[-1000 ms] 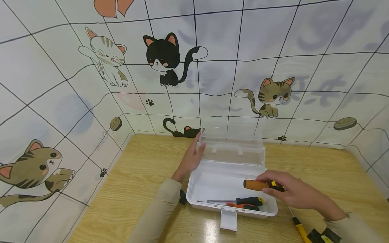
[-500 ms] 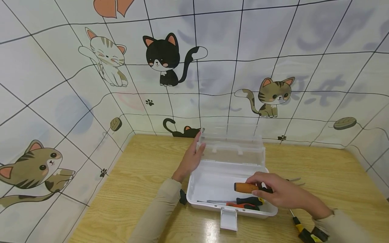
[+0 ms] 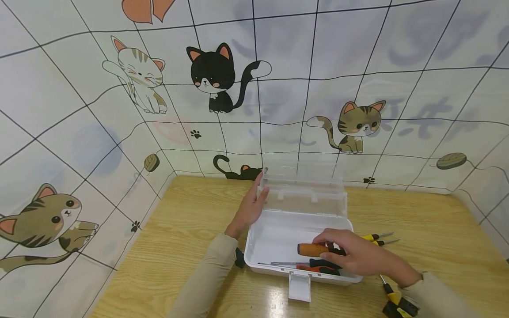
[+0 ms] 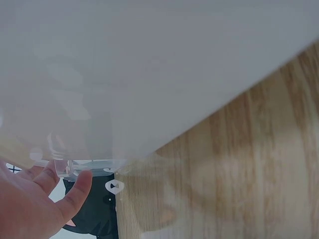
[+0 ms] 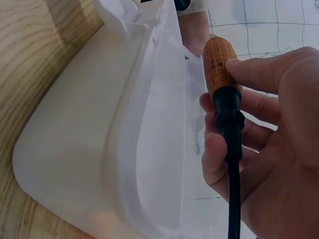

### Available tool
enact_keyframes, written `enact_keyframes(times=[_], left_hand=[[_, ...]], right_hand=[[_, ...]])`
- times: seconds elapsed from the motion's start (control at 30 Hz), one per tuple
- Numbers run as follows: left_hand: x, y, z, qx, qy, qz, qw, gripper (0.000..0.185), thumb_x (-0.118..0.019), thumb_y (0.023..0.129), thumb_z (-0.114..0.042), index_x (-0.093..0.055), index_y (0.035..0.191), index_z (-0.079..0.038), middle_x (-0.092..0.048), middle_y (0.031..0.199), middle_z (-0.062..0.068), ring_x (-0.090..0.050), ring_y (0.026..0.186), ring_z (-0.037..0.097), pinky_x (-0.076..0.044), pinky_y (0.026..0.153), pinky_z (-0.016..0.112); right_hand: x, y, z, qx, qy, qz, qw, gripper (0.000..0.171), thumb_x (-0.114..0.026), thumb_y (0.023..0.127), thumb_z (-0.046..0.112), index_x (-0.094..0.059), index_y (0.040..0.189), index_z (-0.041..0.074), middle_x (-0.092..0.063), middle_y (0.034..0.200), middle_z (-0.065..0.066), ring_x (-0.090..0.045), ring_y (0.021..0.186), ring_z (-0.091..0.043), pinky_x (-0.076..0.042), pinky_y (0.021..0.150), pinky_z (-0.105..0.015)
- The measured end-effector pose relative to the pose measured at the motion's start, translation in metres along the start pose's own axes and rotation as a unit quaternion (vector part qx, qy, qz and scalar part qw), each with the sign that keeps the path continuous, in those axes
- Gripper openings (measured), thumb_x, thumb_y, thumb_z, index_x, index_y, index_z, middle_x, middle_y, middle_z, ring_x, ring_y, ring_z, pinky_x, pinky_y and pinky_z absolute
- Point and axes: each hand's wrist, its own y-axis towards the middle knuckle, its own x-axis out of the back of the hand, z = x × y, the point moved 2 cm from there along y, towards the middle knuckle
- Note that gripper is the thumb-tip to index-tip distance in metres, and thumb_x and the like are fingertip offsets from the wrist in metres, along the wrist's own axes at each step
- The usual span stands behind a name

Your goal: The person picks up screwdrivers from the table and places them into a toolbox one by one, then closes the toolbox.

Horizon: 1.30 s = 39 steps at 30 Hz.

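Observation:
A white toolbox [image 3: 274,238] stands on the table with its clear lid [image 3: 302,203] raised. My left hand [image 3: 250,210] holds the lid's left edge between thumb and fingers; the left wrist view shows the fingertips at the clear plastic [image 4: 64,168]. Over the box's right half, my right hand [image 3: 354,251] grips a screwdriver [image 3: 312,250] by its orange-brown handle. The right wrist view shows its black collar and thin black shaft running down past the palm; its tip is out of sight. Inside the box lie a black-handled screwdriver [image 3: 290,263] and a red-and-black-handled tool [image 3: 314,268].
Yellow-and-black screwdrivers [image 3: 371,237] lie on the wooden table [image 3: 199,207] right of the box. Another yellow-and-black tool [image 3: 390,292] lies near my right wrist. The white latch [image 3: 299,288] hangs open at the box's front. A cat-print sheet [image 3: 290,101] hangs behind.
My right hand has moved left and slightly down with the orange-brown-handled screwdriver, further over the box. Yellow-and-black screwdrivers on the table have come into view behind it. My left hand has not moved.

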Motion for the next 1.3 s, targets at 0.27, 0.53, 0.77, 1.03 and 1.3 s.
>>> enact_keyframes(times=[0.27,0.53,0.77,1.03,1.3], left_hand=[[0.000,0.000,0.002,0.001,0.003,0.003,1.0000,0.066,-0.037,0.103,-0.056,-0.011,0.160,-0.034,-0.021,0.164,0.002,-0.067,0.109,0.038,-0.042,0.104,0.057],[-0.001,0.000,0.001,0.007,0.003,0.002,1.0000,0.066,-0.036,0.103,-0.058,-0.011,0.160,-0.036,-0.020,0.164,0.002,-0.067,0.108,0.040,-0.043,0.103,0.057],[0.000,0.001,0.001,0.006,0.007,-0.001,1.0000,0.064,-0.037,0.103,-0.056,-0.011,0.159,-0.039,-0.023,0.163,0.003,-0.067,0.108,0.037,-0.043,0.102,0.057],[-0.001,0.001,0.003,0.006,0.010,-0.005,0.9999,0.064,-0.038,0.103,-0.056,-0.012,0.159,-0.038,-0.022,0.164,0.003,-0.067,0.107,0.038,-0.041,0.104,0.059],[-0.001,0.002,0.004,0.015,0.012,-0.003,0.9998,0.067,-0.037,0.101,-0.060,-0.011,0.159,-0.038,-0.022,0.164,0.002,-0.068,0.107,0.036,-0.041,0.105,0.057]], right_hand=[[-0.010,0.008,-0.001,0.015,0.009,0.012,1.000,0.021,-0.063,0.097,0.010,-0.063,0.118,0.013,-0.061,0.101,0.012,-0.052,0.083,0.000,-0.048,0.067,-0.020],[-0.019,0.012,-0.001,0.017,0.018,0.015,1.000,0.020,-0.060,0.100,0.014,-0.062,0.120,0.011,-0.063,0.102,0.008,-0.053,0.084,0.000,-0.048,0.069,-0.020],[-0.026,0.014,-0.006,-0.005,0.024,0.016,1.000,0.020,-0.060,0.100,0.019,-0.062,0.120,0.014,-0.063,0.100,0.008,-0.052,0.082,0.000,-0.047,0.067,-0.020],[-0.031,0.018,-0.007,-0.011,0.033,0.012,0.999,0.021,-0.060,0.100,0.022,-0.063,0.120,0.014,-0.064,0.101,0.005,-0.052,0.083,-0.001,-0.047,0.069,-0.020],[-0.036,0.022,-0.008,-0.036,0.027,0.014,0.999,0.021,-0.061,0.100,0.026,-0.064,0.118,0.016,-0.063,0.101,0.010,-0.052,0.083,-0.001,-0.047,0.070,-0.021]])
